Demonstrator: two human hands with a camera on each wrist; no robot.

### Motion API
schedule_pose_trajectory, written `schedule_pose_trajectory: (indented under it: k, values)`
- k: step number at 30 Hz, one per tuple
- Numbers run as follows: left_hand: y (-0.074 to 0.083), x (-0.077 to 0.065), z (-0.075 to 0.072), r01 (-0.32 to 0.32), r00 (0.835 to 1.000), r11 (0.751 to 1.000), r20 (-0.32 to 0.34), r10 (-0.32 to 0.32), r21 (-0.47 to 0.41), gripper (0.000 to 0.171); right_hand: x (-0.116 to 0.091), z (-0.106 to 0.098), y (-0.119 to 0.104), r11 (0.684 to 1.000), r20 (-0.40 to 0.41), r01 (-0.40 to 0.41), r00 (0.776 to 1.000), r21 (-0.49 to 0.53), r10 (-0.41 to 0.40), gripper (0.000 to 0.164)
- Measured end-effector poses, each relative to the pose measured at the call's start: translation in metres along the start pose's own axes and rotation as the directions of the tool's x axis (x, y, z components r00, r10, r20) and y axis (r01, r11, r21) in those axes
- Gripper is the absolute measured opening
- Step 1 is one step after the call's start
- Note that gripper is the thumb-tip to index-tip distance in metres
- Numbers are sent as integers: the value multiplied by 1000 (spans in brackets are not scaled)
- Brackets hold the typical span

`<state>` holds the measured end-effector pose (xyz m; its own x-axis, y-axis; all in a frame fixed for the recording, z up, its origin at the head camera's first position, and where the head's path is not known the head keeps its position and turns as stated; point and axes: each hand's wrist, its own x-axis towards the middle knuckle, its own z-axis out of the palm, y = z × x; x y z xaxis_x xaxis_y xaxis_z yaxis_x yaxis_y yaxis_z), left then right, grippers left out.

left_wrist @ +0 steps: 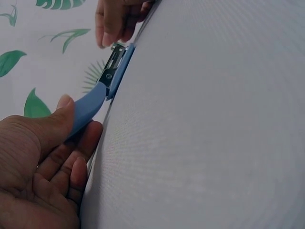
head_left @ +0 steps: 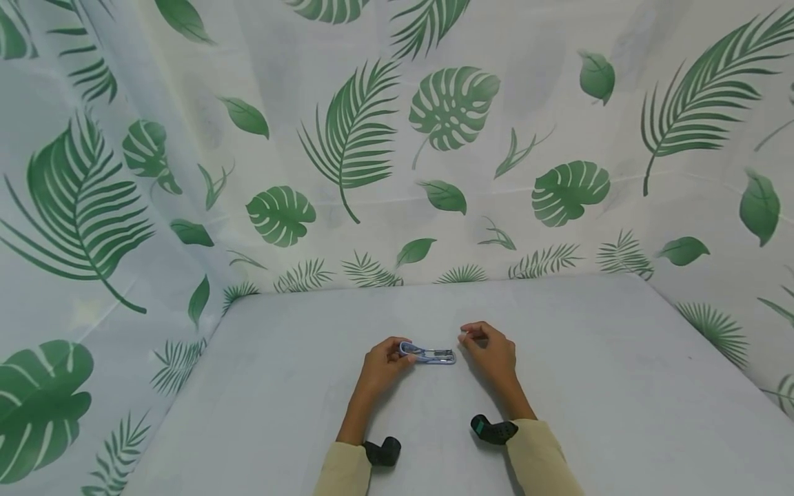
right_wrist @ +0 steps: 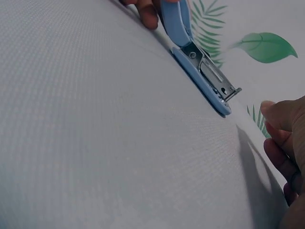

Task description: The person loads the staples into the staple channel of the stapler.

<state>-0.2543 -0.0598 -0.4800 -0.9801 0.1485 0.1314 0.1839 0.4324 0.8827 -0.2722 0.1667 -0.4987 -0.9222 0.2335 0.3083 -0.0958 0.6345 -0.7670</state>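
A small blue stapler with a bare metal track is low over the white table. My left hand holds its curved blue handle between thumb and fingers, as the left wrist view shows with the handle. In the right wrist view, the metal track is exposed above the blue base, its end pointing toward my right hand. That hand hovers just past the stapler's far end, apart from it. Its fingers are loosely bent, and nothing is visible between them.
A white cloth-covered table spreads around both hands. Behind it and at the sides hangs a white curtain printed with green leaves. Black wrist cameras are strapped near the cream sleeves.
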Motion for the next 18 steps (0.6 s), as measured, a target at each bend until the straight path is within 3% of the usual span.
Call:
schedule_pose_trajectory:
  k: [8, 18]
  values:
    - [-2, 0, -1, -15, 1000, 1000, 0, 15, -6, 29, 2, -3, 0, 994, 15, -25, 1000, 104, 24, 19]
    - [-2, 1, 1, 10, 1000, 1000, 3, -10, -15, 30, 0, -2, 2, 975, 32, -52, 998, 216, 47, 17]
